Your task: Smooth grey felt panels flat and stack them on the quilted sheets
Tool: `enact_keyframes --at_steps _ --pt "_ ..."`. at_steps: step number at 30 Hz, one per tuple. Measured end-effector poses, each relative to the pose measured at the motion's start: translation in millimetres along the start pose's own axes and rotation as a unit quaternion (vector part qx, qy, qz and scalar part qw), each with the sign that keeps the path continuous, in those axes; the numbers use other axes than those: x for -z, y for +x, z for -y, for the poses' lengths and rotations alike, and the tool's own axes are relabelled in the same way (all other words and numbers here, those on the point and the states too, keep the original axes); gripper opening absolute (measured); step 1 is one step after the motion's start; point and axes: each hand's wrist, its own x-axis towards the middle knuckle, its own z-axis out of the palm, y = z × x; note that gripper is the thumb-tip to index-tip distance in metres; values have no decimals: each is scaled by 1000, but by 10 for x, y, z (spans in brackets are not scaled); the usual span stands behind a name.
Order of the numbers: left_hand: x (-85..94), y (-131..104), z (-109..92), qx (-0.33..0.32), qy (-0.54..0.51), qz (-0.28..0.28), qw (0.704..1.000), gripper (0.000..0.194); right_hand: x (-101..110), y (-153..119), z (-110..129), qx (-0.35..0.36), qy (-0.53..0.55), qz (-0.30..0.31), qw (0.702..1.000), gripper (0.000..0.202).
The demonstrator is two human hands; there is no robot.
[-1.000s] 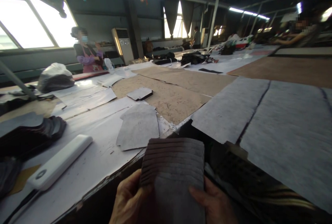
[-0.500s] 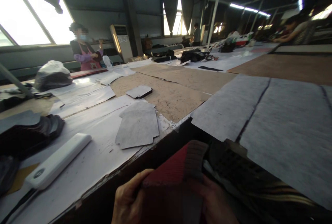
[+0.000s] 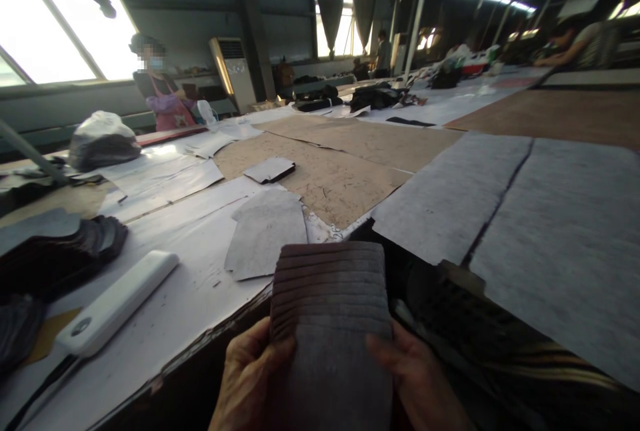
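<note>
A thick stack of dark grey fabric pieces (image 3: pixel 333 311) stands upright close to me, its upper edges fanned into steps. My left hand (image 3: pixel 250 374) grips its left side, thumb on the front face. On the opposite side my right hand (image 3: pixel 417 374) clasps the stack, its thumb also on the front. The fingers behind the stack are hidden. Beyond it, a light grey cut piece (image 3: pixel 267 234) lies near the table edge, partly covered by the stack. A smaller pile of cut pieces (image 3: pixel 270 169) sits farther back.
At left lie a white corded device (image 3: pixel 117 304) and a dark pile of cut pieces (image 3: pixel 65 244). A plastic-wrapped bundle (image 3: pixel 103 141) stands behind. Grey sheet material (image 3: pixel 565 231) covers the right table. A person in a pink apron (image 3: pixel 170 108) stands across the table.
Both hands have turned the stack so its grey face and stepped edges show, where a red side showed before. The stack also stands higher and its upper edges are more fanned.
</note>
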Motion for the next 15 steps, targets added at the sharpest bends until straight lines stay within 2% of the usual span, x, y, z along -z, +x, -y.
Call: enact_keyframes --at_steps 2,3,5,6,8,10,12,13,15 --pt "-12 20 18 15 -20 22 999 33 16 -47 -85 62 -107 -101 987 36" --pt "-17 39 34 21 -29 36 999 34 27 -62 -118 103 -166 -152 969 33" --pt "-19 80 74 22 -37 63 997 34 49 -71 -146 168 -245 -197 934 26" --pt "-18 95 93 19 -34 70 997 34 53 -64 -141 180 -254 -196 930 23" --pt "-10 102 121 3 -12 66 998 34 45 -38 -108 142 -202 -156 956 19" --pt "0 76 128 -28 42 32 998 33 18 -9 -75 47 -84 -89 991 24" --pt "9 38 124 -72 112 -15 991 32 -9 9 -68 -35 38 -25 998 32" --pt "12 25 123 -87 139 -34 986 32 -14 14 -75 -53 71 -11 996 35" --pt "18 22 129 -78 140 -38 986 30 0 21 -100 -41 51 -34 997 39"
